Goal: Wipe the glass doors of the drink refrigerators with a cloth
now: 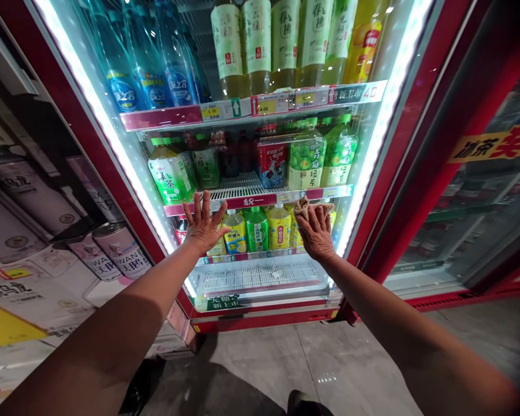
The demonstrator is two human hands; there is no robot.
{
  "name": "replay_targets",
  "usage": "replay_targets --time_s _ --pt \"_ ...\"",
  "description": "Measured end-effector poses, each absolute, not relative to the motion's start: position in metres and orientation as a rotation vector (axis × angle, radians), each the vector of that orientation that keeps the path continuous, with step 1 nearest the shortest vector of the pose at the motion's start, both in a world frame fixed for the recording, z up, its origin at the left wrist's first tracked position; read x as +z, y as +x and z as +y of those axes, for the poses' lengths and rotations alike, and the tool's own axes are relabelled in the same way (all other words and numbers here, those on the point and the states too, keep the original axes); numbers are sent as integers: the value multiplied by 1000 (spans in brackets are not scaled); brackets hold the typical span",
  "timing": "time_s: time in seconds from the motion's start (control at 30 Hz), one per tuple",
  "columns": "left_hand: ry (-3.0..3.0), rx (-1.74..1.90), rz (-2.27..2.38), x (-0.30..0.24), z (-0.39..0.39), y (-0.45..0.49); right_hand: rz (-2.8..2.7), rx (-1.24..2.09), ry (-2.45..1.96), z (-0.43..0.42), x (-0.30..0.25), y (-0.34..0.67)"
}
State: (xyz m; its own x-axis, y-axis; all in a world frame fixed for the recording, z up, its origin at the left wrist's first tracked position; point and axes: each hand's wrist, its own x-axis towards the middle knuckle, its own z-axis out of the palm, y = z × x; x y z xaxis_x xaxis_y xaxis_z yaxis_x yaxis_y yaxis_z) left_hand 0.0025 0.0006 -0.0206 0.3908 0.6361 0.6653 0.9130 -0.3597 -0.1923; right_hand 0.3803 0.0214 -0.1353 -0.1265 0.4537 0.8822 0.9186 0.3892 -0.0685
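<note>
My left hand (202, 226) is spread flat, its fingers apart, and appears to rest on the glass front of a lit drinks fridge (351, 245). It holds nothing. Under my right hand (317, 236) a brown cloth (302, 208) is bunched and pressed against the same glass, to the right of my left hand. Behind the hands runs a shelf edge with a red strip (252, 201). Below that strip stand a green bottle (256, 230) and a yellow bottle (279, 229). Part of the cloth is hidden by my fingers.
Higher shelves hold blue-capped clear bottles (149, 75) and tea bottles (257, 43). A wire rack (260, 277) lies at the bottom. Stacked drink cartons (21, 283) flank the fridge on the left; another red-framed fridge (442, 219) stands right. Grey floor tiles (260, 370) lie below.
</note>
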Motion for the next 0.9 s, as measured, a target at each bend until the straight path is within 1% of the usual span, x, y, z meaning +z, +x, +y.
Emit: replay_targets --time_s 0.07,0.23,0.43,0.6,0.7,0.9 --pt "-2124 -678 -1349 -21 0 3 -1773 -643 -1220 20 -130 384" --pt "-2097 -644 -1395 -24 -2 6 -1636 -617 -1230 19 -121 364" --pt "-2088 -667 -1338 -30 -1 6 -1930 -808 -1050 10 -137 339" --pt "-2047 -725 -1207 -38 3 3 -1695 -841 -1022 22 -115 336" --pt "-2025 -747 -1157 -41 5 2 -1632 -830 -1024 24 -111 327" --pt "-2008 -742 -1161 -46 6 3 -1869 -941 -941 14 -112 323"
